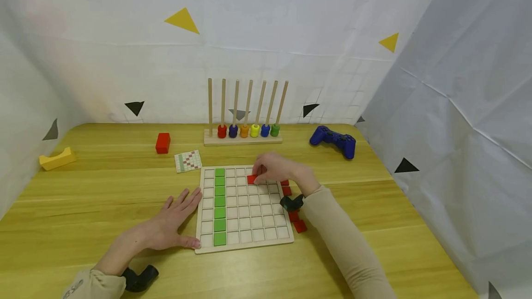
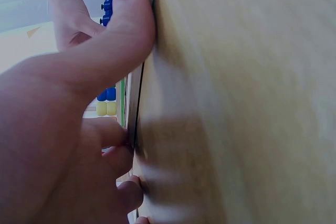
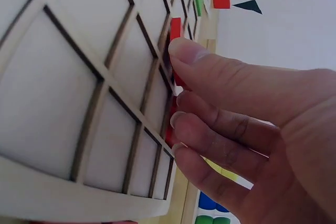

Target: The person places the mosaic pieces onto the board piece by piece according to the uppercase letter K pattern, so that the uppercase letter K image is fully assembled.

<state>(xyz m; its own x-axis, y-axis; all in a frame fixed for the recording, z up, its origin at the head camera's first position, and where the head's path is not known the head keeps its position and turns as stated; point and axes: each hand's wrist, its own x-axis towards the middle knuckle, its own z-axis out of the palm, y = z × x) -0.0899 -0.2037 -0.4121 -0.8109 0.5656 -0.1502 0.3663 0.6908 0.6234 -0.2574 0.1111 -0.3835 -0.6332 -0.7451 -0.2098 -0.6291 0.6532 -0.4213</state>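
Observation:
A wooden grid board (image 1: 243, 243) lies on the table, with a full column of green tiles (image 1: 219, 206) near its left side. My right hand (image 1: 274, 168) pinches a red tile (image 1: 251, 179) at a cell in the board's upper rows; in the right wrist view the thumb and fingers (image 3: 210, 72) close on the red tile (image 3: 175, 29) over the grid board (image 3: 79, 114). My left hand (image 1: 174, 218) lies flat on the table, fingers straight, thumb against the board's left edge (image 2: 144, 51). Several loose red tiles (image 1: 296, 218) lie beside the board's right edge.
A small pattern card (image 1: 188, 160) lies just above the board's left corner. Farther back stand a red block (image 1: 163, 143), a peg rack with coloured rings (image 1: 245, 130) and a blue game controller (image 1: 334, 140). A yellow block (image 1: 57, 158) sits at the far left.

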